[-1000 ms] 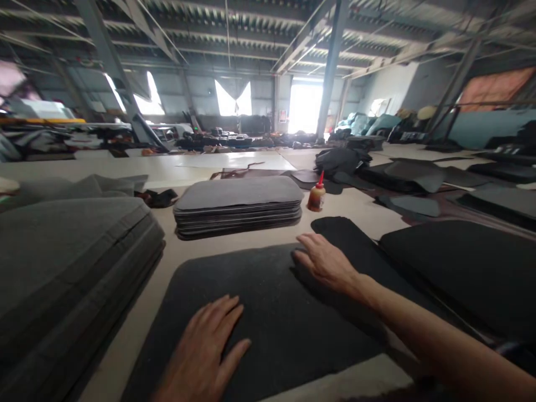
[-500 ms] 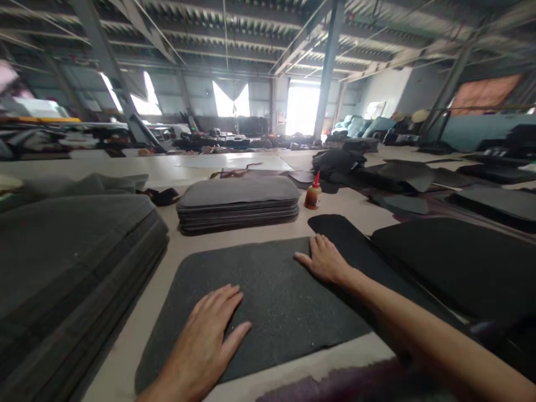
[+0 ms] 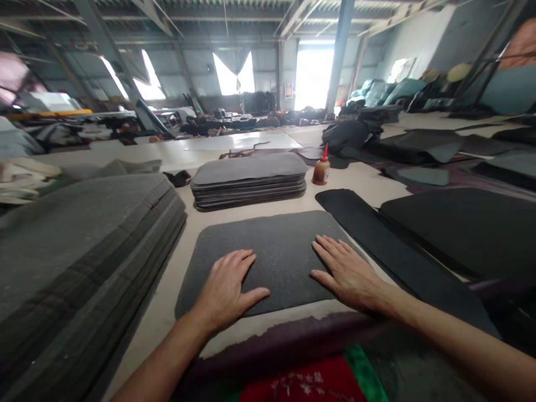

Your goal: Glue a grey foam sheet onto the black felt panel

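Note:
A dark grey sheet with rounded corners (image 3: pixel 276 240) lies flat on the table in front of me. My left hand (image 3: pixel 230 287) rests on its left part, fingers stretched out and thumb apart. On the right part lies my right hand (image 3: pixel 345 271), palm down with the fingers spread. Neither hand grips anything. Beyond the sheet sits a neat stack of similar grey pieces (image 3: pixel 251 181). A glue bottle with a red nozzle (image 3: pixel 321 170) stands upright to the right of that stack. Right of the sheet runs a long dark strip (image 3: pixel 377 234).
A tall pile of large grey sheets (image 3: pixel 84 240) fills the left side. More dark sheets (image 3: pixel 464 229) lie at the right, with a crumpled black bundle (image 3: pixel 349 134) behind the bottle. The table's front edge (image 3: pixel 293 335) has a dark purple covering.
My right hand has slid from the sheet's far right edge towards me, its fingers spreading. The left hand still lies on the sheet. The camera has tilted down, bringing red and green cloth into view.

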{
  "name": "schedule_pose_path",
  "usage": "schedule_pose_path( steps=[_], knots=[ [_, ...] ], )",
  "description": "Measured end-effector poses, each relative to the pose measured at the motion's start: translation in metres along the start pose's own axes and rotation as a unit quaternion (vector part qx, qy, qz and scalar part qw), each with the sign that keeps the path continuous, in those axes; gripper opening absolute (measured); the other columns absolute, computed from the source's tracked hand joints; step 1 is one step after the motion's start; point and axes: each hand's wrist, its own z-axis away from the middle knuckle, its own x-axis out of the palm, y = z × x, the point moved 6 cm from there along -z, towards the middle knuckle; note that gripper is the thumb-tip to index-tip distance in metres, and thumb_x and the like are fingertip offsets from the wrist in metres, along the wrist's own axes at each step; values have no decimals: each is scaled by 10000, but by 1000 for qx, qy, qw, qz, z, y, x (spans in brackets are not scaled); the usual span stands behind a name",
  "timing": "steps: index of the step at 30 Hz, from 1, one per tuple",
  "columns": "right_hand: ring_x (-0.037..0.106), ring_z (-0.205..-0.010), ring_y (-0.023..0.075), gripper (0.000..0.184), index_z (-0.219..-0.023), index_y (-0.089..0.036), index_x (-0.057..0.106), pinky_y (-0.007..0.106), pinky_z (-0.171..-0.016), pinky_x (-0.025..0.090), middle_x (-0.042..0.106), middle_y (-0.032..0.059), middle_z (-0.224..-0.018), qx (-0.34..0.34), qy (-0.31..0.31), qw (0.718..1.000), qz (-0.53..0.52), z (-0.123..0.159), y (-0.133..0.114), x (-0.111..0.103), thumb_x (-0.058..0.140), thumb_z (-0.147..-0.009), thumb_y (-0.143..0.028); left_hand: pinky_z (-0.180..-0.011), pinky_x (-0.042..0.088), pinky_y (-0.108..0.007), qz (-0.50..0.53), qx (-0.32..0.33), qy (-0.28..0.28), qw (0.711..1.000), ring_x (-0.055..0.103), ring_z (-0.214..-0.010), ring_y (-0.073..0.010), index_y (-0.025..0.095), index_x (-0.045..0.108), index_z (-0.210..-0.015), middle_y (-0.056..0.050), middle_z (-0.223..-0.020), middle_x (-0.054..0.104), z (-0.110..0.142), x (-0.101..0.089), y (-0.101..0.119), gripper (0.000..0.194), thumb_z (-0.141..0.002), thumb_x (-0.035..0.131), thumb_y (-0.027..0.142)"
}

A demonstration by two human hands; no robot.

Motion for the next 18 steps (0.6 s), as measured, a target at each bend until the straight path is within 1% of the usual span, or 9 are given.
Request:
schedule_pose_path(
  steps=[3, 5, 7, 9, 11, 13, 15, 17, 18],
  knots=[
    [254, -1487, 321, 802, -1528, -60, 410, 520, -1224, 265, 272, 168, -1605, 25, 2, 1000, 11, 19, 27, 0, 351, -1007, -667, -1139, 372, -571, 14, -7, 3, 1000, 440, -1373, -330, 181, 518, -1401, -137, -1489, 499, 3, -3, 0, 698, -890, 599, 648],
    [301, -1467, 334, 807, -1501, -45, 449, 516, -1207, 313, 315, 182, -1583, 47, -7, 999, 13, 27, 43, -1, 378, -990, -665, -1159, 363, -565, 35, -3, -7, 999, 431, -1393, -326, 191, 532, -1398, -129, -1500, 494, 6, -7, -1, 653, -892, 629, 591],
    [380, -1423, 353, 774, -1458, -44, 505, 521, -1172, 375, 408, 202, -1527, 65, -5, 998, 8, 26, 54, -6, 396, -982, -644, -1164, 391, -491, 59, 5, -15, 998, 471, -1374, -285, 220, 576, -1359, -91, -1473, 535, 9, -15, -7, 552, -886, 673, 487],
    [433, -1387, 362, 719, -1429, -52, 536, 530, -1156, 394, 482, 213, -1469, 58, 22, 998, -3, 14, 54, -18, 390, -994, -607, -1135, 436, -401, 65, 1, -4, 998, 535, -1315, -233, 237, 625, -1293, -56, -1408, 596, 8, -27, -19, 417, -903, 655, 381],
    [432, -1390, 348, 666, -1441, -60, 517, 520, -1166, 380, 491, 205, -1466, 25, 50, 998, -24, -10, 38, -32, 376, -1019, -555, -1103, 461, -377, 51, -22, 25, 998, 577, -1257, -219, 216, 644, -1251, -65, -1348, 634, 2, -40, -36, 333, -945, 577, 331],
    [399, -1414, 328, 617, -1458, -58, 489, 498, -1186, 348, 457, 202, -1495, -31, 47, 997, -55, -44, 8, -38, 381, -1037, -496, -1105, 455, -407, 29, -44, 47, 998, 575, -1256, -243, 176, 637, -1251, -105, -1348, 627, -11, -45, -54, 343, -969, 523, 336],
    [360, -1438, 317, 588, -1463, -38, 470, 472, -1206, 304, 417, 222, -1518, -94, 21, 992, -81, -82, -26, -32, 412, -1043, -444, -1134, 423, -431, 7, -58, 54, 997, 541, -1299, -269, 153, 619, -1281, -130, -1387, 597, -28, -41, -68, 395, -968, 524, 374],
    [332, -1454, 298, 577, -1469, -37, 463, 444, -1215, 283, 387, 218, -1539, -122, 9, 988, -91, -120, -54, -20, 439, -1045, -428, -1177, 366, -445, -16, -66, 51, 996, 476, -1367, -282, 153, 586, -1336, -129, -1445, 554, -44, -29, -78, 459, -968, 531, 419],
    [318, -1461, 296, 586, -1483, -54, 451, 447, -1209, 291, 369, 202, -1555, -127, 6, 988, -92, -136, -64, -11, 438, -1048, -447, -1191, 339, -466, -28, -72, 47, 996, 441, -1398, -294, 157, 562, -1370, -128, -1473, 530, -50, -22, -82, 493, -972, 523, 444]
  ],
)
